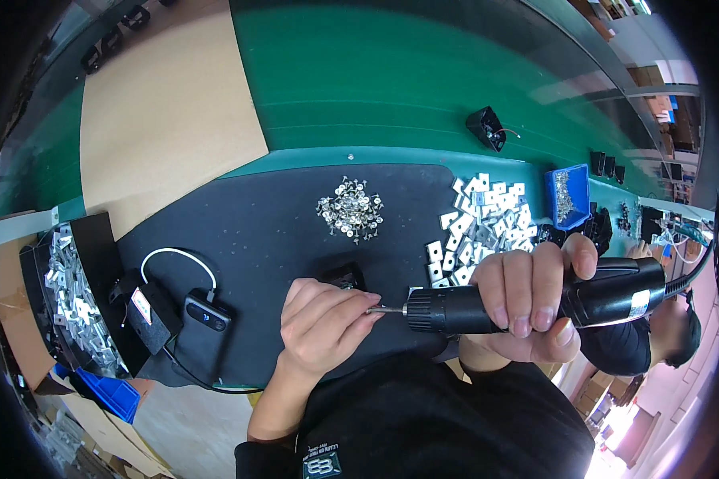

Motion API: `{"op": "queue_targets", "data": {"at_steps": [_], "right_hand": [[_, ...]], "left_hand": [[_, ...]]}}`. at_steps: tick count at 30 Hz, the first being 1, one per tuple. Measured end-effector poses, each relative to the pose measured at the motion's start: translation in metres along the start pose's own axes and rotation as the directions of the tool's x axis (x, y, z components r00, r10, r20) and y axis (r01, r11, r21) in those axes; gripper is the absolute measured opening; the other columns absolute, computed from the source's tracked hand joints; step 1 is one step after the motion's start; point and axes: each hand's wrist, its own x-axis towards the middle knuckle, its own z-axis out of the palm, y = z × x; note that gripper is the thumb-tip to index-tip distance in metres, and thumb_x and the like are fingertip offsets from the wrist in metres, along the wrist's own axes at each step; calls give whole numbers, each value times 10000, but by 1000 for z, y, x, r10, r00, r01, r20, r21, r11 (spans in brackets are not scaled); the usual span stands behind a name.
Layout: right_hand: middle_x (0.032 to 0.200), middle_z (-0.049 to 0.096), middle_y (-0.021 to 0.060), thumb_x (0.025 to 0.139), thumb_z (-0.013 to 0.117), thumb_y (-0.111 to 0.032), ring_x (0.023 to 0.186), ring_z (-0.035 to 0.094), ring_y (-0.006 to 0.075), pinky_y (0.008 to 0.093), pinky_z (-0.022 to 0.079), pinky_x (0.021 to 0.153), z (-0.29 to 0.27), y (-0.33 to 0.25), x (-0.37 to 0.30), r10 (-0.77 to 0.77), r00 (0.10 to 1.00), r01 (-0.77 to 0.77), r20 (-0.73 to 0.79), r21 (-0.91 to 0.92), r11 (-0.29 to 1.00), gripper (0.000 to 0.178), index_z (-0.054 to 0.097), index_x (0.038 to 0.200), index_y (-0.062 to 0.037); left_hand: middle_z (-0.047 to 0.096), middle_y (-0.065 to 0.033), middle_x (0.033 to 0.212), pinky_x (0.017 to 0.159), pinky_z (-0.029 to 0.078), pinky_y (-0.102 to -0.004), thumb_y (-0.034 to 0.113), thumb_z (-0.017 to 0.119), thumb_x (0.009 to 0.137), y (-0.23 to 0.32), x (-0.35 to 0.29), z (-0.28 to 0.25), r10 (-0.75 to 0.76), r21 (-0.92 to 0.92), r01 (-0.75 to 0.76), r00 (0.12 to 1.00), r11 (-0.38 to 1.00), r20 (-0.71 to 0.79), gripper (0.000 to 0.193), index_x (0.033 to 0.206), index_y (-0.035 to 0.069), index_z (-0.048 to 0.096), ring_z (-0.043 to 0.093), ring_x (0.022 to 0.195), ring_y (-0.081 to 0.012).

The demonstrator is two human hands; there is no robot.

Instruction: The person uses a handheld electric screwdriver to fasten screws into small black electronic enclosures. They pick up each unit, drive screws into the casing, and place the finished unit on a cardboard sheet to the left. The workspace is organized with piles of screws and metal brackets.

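Note:
My right hand [531,299] is wrapped round a black electric screwdriver [455,310], held level with its bit toward the left. Thumb and fingers of my left hand [321,323] are pinched at the tip of the silver bit [391,310]; what sits between them is too small to make out. Just behind the left hand, a black housing [345,276] lies on the dark mat [256,207], partly covered by the fingers. Farther back is a heap of small screws [350,209]. Many square metal plates with holes [479,223] are spread beyond the right hand.
A blue bin [567,197] of small metal parts stands at right. On the green surface lies a black housing with wires [487,129]. Cardboard [164,120] covers the far left. A box of metal pieces [80,299] and a cabled black device [208,311] are at left. Another person [623,347] is at right.

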Motion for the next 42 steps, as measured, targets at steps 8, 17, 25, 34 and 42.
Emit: {"op": "queue_targets", "data": {"at_steps": [8, 17, 25, 34, 42], "right_hand": [[751, 515, 9, 814, 640, -61, 641, 533, 102, 248, 439, 597, 1, 7, 1, -34, 998, 35, 52, -7, 999, 430, 406, 1173, -91], [720, 525, 10, 757, 661, -83, 591, 520, 145, 290, 446, 562, -2, 8, -4, -3, 999, 0, -35, -95, 995, 476, 394, 1148, -130], [710, 534, 28, 747, 637, -5, 614, 537, 163, 322, 459, 596, -9, 31, -18, 56, 998, -56, -6, -170, 984, 467, 394, 1133, -105], [718, 545, 36, 741, 637, 23, 629, 552, 163, 333, 473, 613, -14, 37, -13, 42, 996, -27, 76, -194, 981, 465, 399, 1125, -86], [752, 551, 57, 744, 631, 42, 631, 552, 173, 336, 472, 610, -13, 44, -9, 45, 994, -21, 98, -232, 973, 398, 428, 1068, -67]], "left_hand": [[663, -34, 739, 611, 409, -296, 106, 765, 610, -1, 2, -1, -10, 40, 10, 1000, 999, 18, 209, 792, 36, 691, 589, 656, -173], [581, -160, 1166, 910, 355, -428, 379, 837, 516, -1, -9, -13, -142, 222, 110, 981, 969, 135, 907, 1256, 14, 464, 534, 1055, -331], [577, -108, 1091, 871, 342, -403, 271, 824, 494, -15, -17, -7, -243, 309, 168, 944, 936, 223, 807, 1208, 36, 527, 530, 994, -273], [580, -71, 1007, 829, 335, -381, 308, 809, 499, -15, -3, -8, -314, 257, 252, 919, 933, 239, 746, 1163, 56, 582, 523, 936, -236], [596, -78, 1001, 863, 343, -388, 306, 811, 498, -15, 2, -8, -336, 243, 278, 911, 929, 241, 729, 1144, 48, 592, 537, 953, -247]]}}
